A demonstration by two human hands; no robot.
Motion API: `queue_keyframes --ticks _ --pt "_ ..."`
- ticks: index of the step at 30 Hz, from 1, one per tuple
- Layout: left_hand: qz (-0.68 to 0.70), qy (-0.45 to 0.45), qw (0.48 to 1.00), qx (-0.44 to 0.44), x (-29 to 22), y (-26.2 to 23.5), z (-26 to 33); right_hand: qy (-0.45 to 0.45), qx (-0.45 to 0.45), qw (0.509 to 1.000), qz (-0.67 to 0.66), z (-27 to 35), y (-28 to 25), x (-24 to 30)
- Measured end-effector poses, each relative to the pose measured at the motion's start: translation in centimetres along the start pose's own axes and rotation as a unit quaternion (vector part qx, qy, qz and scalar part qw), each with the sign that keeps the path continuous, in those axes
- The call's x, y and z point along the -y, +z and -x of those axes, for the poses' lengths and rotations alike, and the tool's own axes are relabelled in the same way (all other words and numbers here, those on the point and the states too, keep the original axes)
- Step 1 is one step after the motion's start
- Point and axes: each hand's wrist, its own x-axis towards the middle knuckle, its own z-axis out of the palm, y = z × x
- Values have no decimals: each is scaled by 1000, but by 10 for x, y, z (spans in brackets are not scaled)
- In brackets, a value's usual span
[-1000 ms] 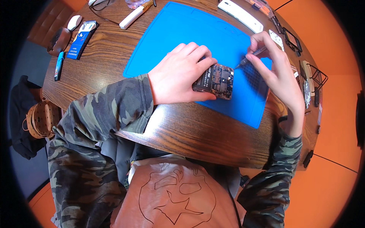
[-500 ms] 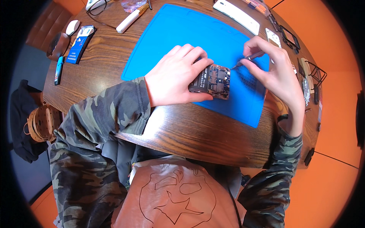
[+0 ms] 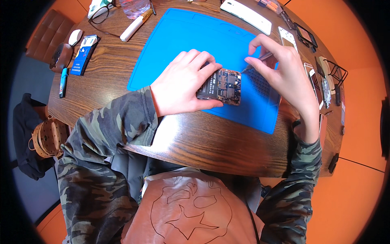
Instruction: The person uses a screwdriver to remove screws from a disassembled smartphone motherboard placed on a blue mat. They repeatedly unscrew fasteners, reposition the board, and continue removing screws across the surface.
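An opened phone (image 3: 229,87) lies on the blue work mat (image 3: 162,49), its circuit board bare at the right and a black battery at the left. My left hand (image 3: 185,81) grips it around the battery end, thumb along the near edge and fingers over the far edge. My right hand (image 3: 280,67) pinches a slim grey pointed tool (image 3: 246,69) between thumb and fingers; its exact kind is hard to make out. The tool's tip points down at the board's far right corner, very close to it. Whether it touches cannot be seen.
A white phone (image 3: 248,16) lies beyond the mat; more phones and parts line the table's right side, near a black wire stand (image 3: 337,73). At left are a blue box (image 3: 84,55), a teal lighter (image 3: 63,82), glasses (image 3: 99,16) and a brush (image 3: 136,26).
My right hand has come slightly left with the tool, bringing its tip nearer to the board's corner. The left hand keeps its hold on the phone. The whole view has shifted a little.
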Motion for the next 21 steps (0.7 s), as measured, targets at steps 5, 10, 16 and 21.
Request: queue_keyframes --ticks 5,10,16,21 --pt "4 0 1000 2 1 0 0 -131 -40 991 7 -4 1 -1" --pt "7 -5 1000 2 1 1 0 -32 12 999 -17 -4 -2 -4" --pt "-13 22 999 -32 2 3 0 -89 -29 996 3 -5 2 -11" --pt "-11 19 999 -29 2 3 0 -83 -24 995 -41 -6 3 -14"
